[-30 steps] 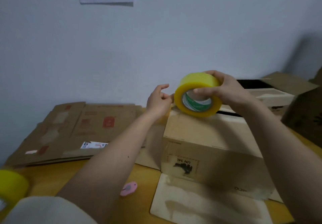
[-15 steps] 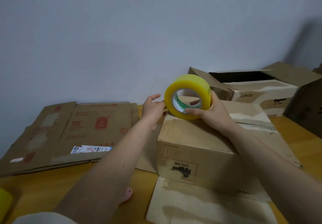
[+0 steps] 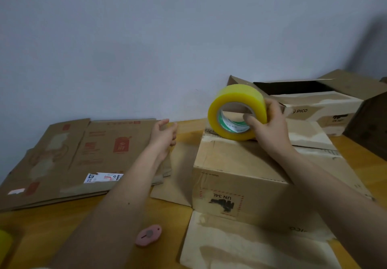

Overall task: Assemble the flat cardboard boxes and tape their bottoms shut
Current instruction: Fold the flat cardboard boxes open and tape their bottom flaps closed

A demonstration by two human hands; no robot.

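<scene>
Box [image 3: 240, 170]: I see it upside down on the wooden table [image 3: 62, 218], print inverted, one corner towards me; its long axis runs from near left to far right, and the closed bottom flaps face up.
Tape [image 3: 237, 111]: yellow roll standing on edge at the far left corner of the box's upturned bottom, its core hole facing me and slightly left.
Right hand [image 3: 270, 122]: closed round the roll, thumb hooked into the core, fingers behind the outer face.
Left hand [image 3: 164, 132]: loosely open, fingers half curled, holding nothing; it hovers just left of the box, over the edge of the flat cardboard [image 3: 88, 153].
Flat cardboard: stacked flat on the table at left, against the wall.
Cutter [image 3: 148, 235]: pink, lying on the table near me, left of the box's spread flap.
Second box [image 3: 314, 103]: open top, behind the first, by the wall.
</scene>
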